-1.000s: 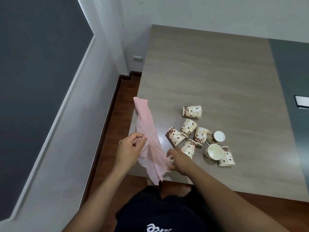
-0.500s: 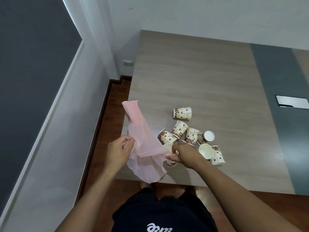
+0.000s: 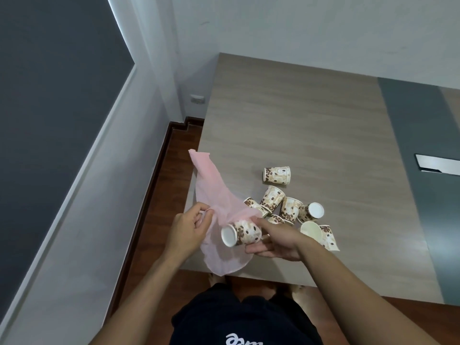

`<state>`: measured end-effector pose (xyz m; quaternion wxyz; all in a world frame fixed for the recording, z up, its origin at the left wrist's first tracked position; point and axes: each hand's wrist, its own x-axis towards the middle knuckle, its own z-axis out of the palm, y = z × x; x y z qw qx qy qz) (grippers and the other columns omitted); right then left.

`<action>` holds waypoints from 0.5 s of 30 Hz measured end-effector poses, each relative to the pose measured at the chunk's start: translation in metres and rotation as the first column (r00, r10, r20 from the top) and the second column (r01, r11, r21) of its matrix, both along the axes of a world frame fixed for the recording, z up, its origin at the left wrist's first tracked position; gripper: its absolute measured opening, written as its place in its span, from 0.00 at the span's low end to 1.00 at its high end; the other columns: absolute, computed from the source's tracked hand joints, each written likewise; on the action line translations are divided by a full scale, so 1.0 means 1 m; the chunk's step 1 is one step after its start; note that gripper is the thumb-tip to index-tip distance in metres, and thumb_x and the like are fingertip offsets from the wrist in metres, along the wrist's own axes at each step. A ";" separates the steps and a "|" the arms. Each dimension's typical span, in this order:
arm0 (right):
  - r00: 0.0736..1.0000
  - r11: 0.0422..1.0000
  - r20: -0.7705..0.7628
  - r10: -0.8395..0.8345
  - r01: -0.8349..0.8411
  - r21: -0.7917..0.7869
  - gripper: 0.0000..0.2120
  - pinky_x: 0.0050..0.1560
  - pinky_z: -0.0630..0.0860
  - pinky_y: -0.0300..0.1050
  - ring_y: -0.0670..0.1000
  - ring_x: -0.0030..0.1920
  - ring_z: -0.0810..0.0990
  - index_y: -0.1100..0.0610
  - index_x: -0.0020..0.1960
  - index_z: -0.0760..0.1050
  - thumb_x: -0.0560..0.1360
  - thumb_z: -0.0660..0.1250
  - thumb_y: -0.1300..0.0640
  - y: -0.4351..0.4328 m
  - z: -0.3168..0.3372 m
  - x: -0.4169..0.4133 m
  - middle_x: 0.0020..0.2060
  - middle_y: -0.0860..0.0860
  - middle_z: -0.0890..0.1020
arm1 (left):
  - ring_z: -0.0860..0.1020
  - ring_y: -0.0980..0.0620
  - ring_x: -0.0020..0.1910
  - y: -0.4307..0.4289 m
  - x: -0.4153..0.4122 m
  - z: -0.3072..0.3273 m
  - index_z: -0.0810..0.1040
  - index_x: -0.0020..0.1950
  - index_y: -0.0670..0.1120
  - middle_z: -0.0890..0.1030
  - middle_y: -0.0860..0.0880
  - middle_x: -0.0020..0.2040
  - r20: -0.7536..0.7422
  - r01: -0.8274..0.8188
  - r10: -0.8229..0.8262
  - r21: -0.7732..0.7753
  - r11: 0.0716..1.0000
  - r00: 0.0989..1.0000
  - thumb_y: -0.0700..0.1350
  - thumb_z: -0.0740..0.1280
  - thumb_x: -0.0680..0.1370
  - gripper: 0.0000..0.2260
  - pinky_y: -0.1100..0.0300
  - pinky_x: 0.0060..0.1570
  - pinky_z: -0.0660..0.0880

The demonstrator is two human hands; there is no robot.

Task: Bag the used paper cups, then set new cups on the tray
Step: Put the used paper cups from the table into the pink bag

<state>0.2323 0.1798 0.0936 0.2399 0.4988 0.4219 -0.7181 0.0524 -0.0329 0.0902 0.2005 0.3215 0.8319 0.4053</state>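
A pale wood-grain table (image 3: pixel 298 115) with a grey strip (image 3: pixel 410 145) down its right side carries a huddle of paper cups (image 3: pixel 290 210) (tipped over, touching one another) near its front edge. One more cup (image 3: pixel 276 174) lies on its side just behind them. A silver plate (image 3: pixel 438 165) sits in the strip.

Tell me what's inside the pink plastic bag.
Nothing shows through the thin pink plastic bag. The bean-printed paper cup, gripped by the right hand, is at its mouth; whether it is inside is unclear.

Sheer pink bag (image 3: pixel 214 192), cream cups (image 3: pixel 276 174) printed with brown coffee beans, grey-brown woodgrain table (image 3: pixel 298 115).
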 end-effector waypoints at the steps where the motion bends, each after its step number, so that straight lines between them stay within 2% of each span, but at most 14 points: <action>1: 0.999 0.999 -0.016 -0.042 0.042 -0.021 0.28 0.76 0.78 0.55 0.57 0.63 0.90 0.57 0.70 0.76 0.84 0.66 0.34 -0.003 0.000 -0.002 0.58 0.62 0.90 | 0.75 0.58 0.26 0.000 0.005 0.001 0.80 0.49 0.49 0.76 0.59 0.26 0.024 0.009 -0.010 0.009 1.000 1.000 0.46 0.71 0.87 0.07 0.67 0.28 0.61; 3: 0.997 0.998 -0.038 -0.064 0.063 -0.022 0.27 0.78 0.76 0.57 0.57 0.62 0.90 0.57 0.69 0.76 0.86 0.63 0.35 -0.013 0.001 -0.011 0.58 0.63 0.90 | 0.73 0.58 0.25 0.001 0.013 0.001 0.79 0.49 0.52 0.76 0.59 0.27 0.092 0.003 -0.005 0.021 1.000 0.996 0.48 0.68 0.88 0.08 0.66 0.27 0.60; 6: 0.996 0.998 -0.084 -0.040 0.044 0.043 0.28 0.76 0.77 0.60 0.61 0.59 0.91 0.58 0.70 0.76 0.87 0.59 0.35 -0.027 0.005 -0.025 0.56 0.63 0.90 | 0.76 0.58 0.30 0.006 0.017 0.000 0.79 0.50 0.55 0.80 0.58 0.33 0.229 -0.078 0.065 0.049 0.996 0.971 0.51 0.66 0.89 0.09 0.64 0.30 0.67; 9: 0.990 0.988 -0.140 0.010 0.012 0.154 0.27 0.69 0.82 0.59 0.63 0.53 0.92 0.56 0.72 0.73 0.88 0.57 0.36 -0.035 0.013 -0.036 0.56 0.61 0.91 | 0.80 0.56 0.36 0.012 0.016 0.005 0.81 0.53 0.52 0.83 0.56 0.37 0.328 -0.164 0.126 0.092 0.982 0.936 0.54 0.64 0.90 0.10 0.62 0.36 0.73; 11: 0.984 0.974 -0.161 0.076 -0.039 0.225 0.24 0.66 0.84 0.55 0.62 0.51 0.92 0.54 0.72 0.73 0.89 0.55 0.37 -0.035 0.018 -0.039 0.57 0.59 0.90 | 0.78 0.58 0.35 0.016 0.012 0.009 0.81 0.53 0.50 0.81 0.57 0.37 0.364 -0.220 0.166 0.113 0.969 0.917 0.54 0.63 0.90 0.12 0.62 0.36 0.72; 13: 0.972 0.958 -0.190 0.136 -0.081 0.275 0.25 0.67 0.83 0.55 0.63 0.50 0.92 0.53 0.73 0.76 0.89 0.54 0.38 -0.033 0.022 -0.039 0.57 0.57 0.91 | 0.73 0.54 0.33 0.018 0.007 0.011 0.80 0.50 0.48 0.76 0.50 0.34 0.389 -0.264 0.192 0.140 0.954 0.901 0.54 0.63 0.90 0.15 0.57 0.36 0.69; 15: 0.958 0.945 -0.229 0.172 -0.095 0.313 0.24 0.65 0.84 0.55 0.64 0.48 0.92 0.51 0.72 0.80 0.90 0.53 0.39 -0.031 0.024 -0.038 0.55 0.56 0.91 | 0.72 0.49 0.35 0.019 0.001 0.011 0.79 0.48 0.48 0.74 0.36 0.37 0.406 -0.280 0.195 0.161 0.947 0.893 0.55 0.63 0.90 0.16 0.52 0.37 0.68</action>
